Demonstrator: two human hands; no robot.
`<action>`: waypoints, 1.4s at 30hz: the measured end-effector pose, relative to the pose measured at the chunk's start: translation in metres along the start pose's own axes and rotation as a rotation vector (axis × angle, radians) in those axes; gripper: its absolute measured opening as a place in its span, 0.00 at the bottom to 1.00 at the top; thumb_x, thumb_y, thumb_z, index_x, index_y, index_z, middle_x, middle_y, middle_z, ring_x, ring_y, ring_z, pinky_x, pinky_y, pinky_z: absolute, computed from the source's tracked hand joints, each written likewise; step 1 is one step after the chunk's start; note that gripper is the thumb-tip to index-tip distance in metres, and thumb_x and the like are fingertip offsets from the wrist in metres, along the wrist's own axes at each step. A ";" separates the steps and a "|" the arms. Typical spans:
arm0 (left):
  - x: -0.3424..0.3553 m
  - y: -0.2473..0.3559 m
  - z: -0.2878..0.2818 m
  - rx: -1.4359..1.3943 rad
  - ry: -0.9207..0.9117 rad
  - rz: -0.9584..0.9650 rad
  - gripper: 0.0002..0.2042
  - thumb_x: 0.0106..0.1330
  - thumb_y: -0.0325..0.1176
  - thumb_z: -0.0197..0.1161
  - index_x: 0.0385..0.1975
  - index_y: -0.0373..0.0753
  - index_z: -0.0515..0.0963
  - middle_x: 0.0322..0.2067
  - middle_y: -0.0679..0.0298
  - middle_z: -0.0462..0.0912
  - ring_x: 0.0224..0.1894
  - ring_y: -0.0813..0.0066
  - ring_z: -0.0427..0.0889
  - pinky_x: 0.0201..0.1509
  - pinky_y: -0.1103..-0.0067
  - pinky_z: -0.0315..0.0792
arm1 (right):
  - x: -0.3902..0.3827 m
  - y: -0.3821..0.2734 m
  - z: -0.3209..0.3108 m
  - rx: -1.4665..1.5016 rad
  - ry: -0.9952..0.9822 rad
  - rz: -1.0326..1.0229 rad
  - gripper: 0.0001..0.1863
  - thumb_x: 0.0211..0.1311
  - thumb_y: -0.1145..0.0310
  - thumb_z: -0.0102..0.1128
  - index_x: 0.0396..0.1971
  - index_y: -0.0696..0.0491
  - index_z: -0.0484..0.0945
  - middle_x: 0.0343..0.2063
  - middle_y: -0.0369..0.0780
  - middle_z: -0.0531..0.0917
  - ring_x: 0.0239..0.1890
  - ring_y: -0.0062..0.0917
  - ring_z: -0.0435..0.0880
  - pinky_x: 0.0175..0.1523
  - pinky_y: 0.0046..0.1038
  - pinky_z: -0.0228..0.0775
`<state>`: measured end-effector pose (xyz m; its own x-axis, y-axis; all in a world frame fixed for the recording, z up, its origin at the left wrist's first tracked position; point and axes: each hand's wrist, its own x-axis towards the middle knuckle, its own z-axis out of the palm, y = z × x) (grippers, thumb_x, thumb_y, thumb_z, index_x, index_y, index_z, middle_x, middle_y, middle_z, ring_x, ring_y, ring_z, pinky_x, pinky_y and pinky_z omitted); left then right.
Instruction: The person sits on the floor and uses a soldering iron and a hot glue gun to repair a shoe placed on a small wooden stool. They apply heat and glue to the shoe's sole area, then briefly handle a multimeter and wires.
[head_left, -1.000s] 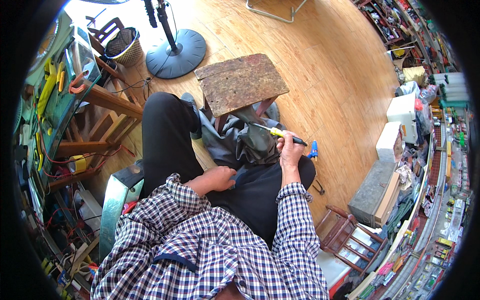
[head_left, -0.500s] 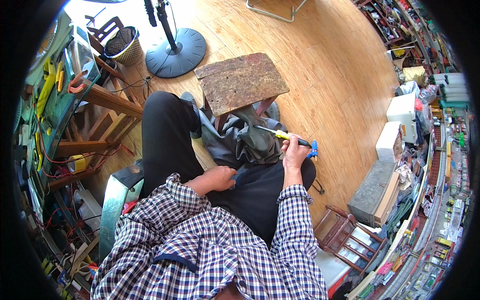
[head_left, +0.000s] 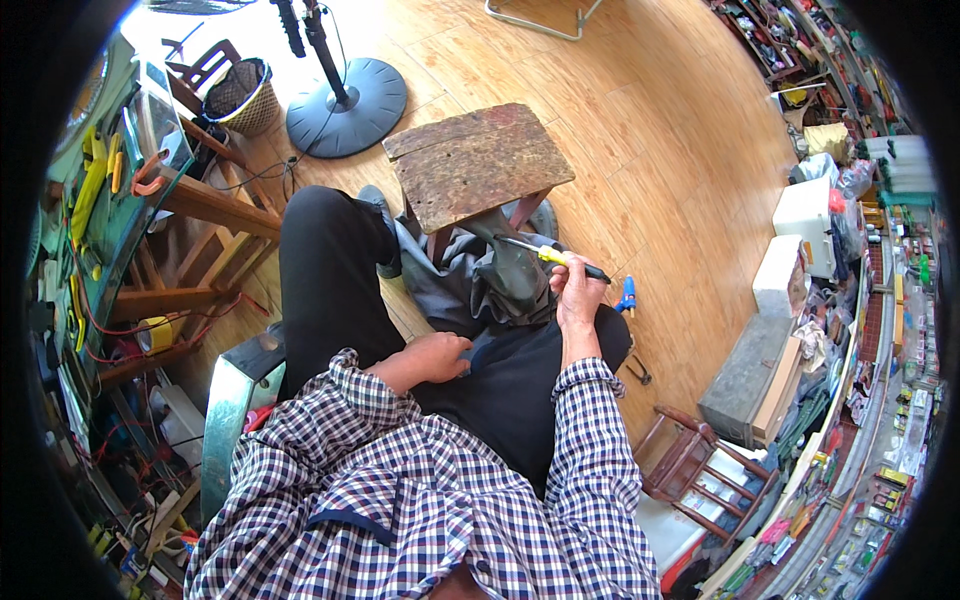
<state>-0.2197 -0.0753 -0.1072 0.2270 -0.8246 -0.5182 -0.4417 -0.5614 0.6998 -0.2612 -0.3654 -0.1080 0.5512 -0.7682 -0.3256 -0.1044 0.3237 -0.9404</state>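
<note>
The right hand (head_left: 577, 292) is closing around a slim tool (head_left: 552, 256), its fingers wrapped on the handle, with the black end (head_left: 598, 274) sticking out past the grip on the right. The tool is slanting over the right thigh (head_left: 545, 350), its thin shaft (head_left: 520, 244) pointing leftward to the grey cloth (head_left: 490, 290) below the near edge of the stool (head_left: 480, 165); whether the tip is touching the cloth, I cannot tell. The left hand (head_left: 438, 357) is lying on the lap, fingers loosely bent; its palm is hiding from view, so whether it is holding anything I cannot tell. Judging by its slim build, the tool is probably handling as a light, stiff thing, its weight sitting mostly in the handle. The handle is looking like smooth plastic, so it could be turning in a loose or sweaty grip. The yellow part and the black part just behind it are offering the best hold; the shaft is looking too thin for a steady grip, and its tip is likely the part needing most care. The cloth is looking soft and limp, bunching in folds, and would be giving way under any push.
</note>
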 end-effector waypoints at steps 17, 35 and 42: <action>-0.004 0.005 -0.008 -0.020 0.016 0.011 0.22 0.71 0.41 0.66 0.61 0.36 0.80 0.50 0.47 0.88 0.55 0.47 0.86 0.60 0.59 0.79 | -0.004 -0.002 -0.005 -0.007 0.127 -0.038 0.10 0.68 0.68 0.67 0.36 0.61 0.85 0.20 0.39 0.84 0.14 0.20 0.79 0.19 0.21 0.69; 0.000 -0.003 0.000 0.003 0.011 0.031 0.23 0.72 0.44 0.65 0.61 0.38 0.80 0.52 0.48 0.87 0.57 0.47 0.85 0.60 0.57 0.79 | -0.009 -0.005 -0.013 0.007 0.156 -0.045 0.08 0.66 0.68 0.65 0.33 0.59 0.83 0.19 0.39 0.82 0.13 0.18 0.75 0.19 0.20 0.67; -0.003 0.006 -0.006 -0.005 0.004 0.003 0.22 0.71 0.42 0.64 0.62 0.38 0.80 0.52 0.49 0.88 0.57 0.47 0.85 0.61 0.58 0.79 | -0.008 -0.002 -0.004 -0.018 0.006 -0.025 0.09 0.69 0.68 0.67 0.39 0.59 0.85 0.22 0.39 0.85 0.16 0.18 0.80 0.21 0.19 0.69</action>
<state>-0.2180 -0.0762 -0.0987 0.2296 -0.8264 -0.5141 -0.4383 -0.5594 0.7035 -0.2684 -0.3619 -0.1044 0.5485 -0.7795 -0.3025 -0.1054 0.2945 -0.9498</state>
